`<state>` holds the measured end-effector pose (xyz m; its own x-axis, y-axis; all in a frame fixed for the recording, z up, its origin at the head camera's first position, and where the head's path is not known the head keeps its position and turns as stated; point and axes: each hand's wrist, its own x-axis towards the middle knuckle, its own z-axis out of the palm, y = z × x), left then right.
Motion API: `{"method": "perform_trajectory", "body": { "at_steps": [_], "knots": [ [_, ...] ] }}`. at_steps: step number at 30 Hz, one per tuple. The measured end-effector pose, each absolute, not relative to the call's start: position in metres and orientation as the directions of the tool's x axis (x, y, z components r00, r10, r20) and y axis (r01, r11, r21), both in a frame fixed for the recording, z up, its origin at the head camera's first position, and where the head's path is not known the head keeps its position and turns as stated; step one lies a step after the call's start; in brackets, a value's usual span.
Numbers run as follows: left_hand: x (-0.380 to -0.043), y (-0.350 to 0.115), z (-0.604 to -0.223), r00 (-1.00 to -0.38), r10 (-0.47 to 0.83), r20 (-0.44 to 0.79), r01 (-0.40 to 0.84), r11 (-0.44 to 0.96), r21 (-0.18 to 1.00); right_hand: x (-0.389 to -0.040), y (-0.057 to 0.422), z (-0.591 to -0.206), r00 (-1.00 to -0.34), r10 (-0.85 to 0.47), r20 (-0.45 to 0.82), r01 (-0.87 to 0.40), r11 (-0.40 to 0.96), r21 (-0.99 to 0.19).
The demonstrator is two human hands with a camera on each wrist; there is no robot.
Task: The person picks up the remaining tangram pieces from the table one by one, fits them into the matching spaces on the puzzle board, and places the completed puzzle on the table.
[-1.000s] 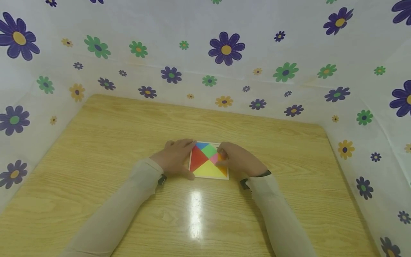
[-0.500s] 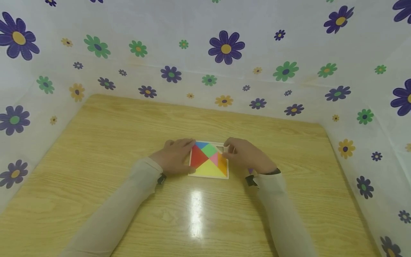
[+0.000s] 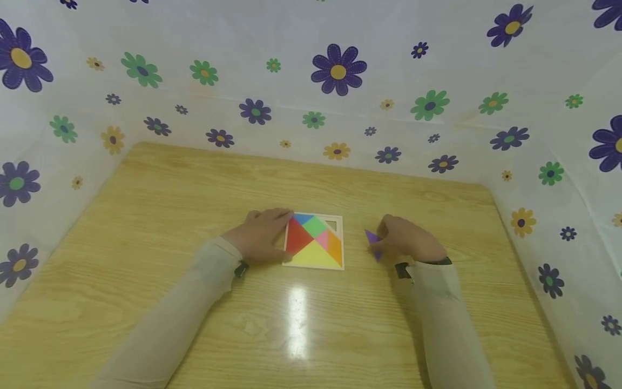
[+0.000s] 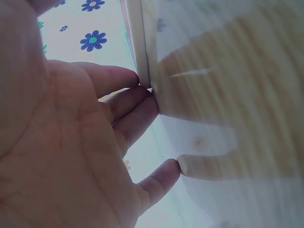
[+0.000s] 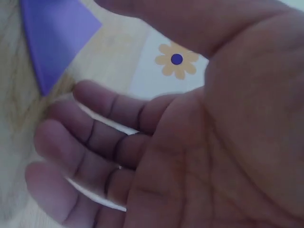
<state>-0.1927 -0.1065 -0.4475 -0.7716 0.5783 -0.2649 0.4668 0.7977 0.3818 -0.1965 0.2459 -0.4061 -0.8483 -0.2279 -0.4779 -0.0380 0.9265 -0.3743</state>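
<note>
A square tangram puzzle board point(image 3: 313, 267) with a pale rim lies mid-table. It holds red, blue, green, pink, orange and yellow pieces; a bare triangular recess point(image 3: 332, 225) shows at its upper right. My left hand point(image 3: 259, 236) rests at the board's left side, fingers at the upper corner, thumb at the lower one. In the left wrist view its fingertips touch the board's edge point(image 4: 137, 42). A purple triangle point(image 3: 371, 236) lies right of the board. My right hand point(image 3: 410, 237) is over it, thumb overlapping it. In the right wrist view the fingers look loosely bent, apart from the purple triangle point(image 5: 57, 45).
The wood-grain table point(image 3: 218, 319) reflects a bright streak of light in front of the board. White flower-patterned sheeting point(image 3: 291, 81) stands around its back, left and right sides.
My right hand has moved right, from the board's upper right corner to the purple triangle, uncovering the recess and most of the triangle. The left hand keeps its place by the board.
</note>
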Motion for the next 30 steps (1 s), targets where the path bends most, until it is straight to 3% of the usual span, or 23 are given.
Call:
{"method": "perform_trajectory", "body": {
  "at_steps": [15,30],
  "knots": [
    [-0.197,-0.106,-0.457,-0.78,0.568,-0.262,0.448,0.8,0.399,-0.191,0.236,-0.409,-0.839,-0.075,-0.539,0.061,0.971,-0.23],
    [-0.192,-0.104,-0.448,-0.788,0.56,-0.255,0.443,0.804,0.396,-0.191,0.234,-0.406,-0.842,-0.122,-0.526,0.046,0.954,-0.295]
  ]
}}
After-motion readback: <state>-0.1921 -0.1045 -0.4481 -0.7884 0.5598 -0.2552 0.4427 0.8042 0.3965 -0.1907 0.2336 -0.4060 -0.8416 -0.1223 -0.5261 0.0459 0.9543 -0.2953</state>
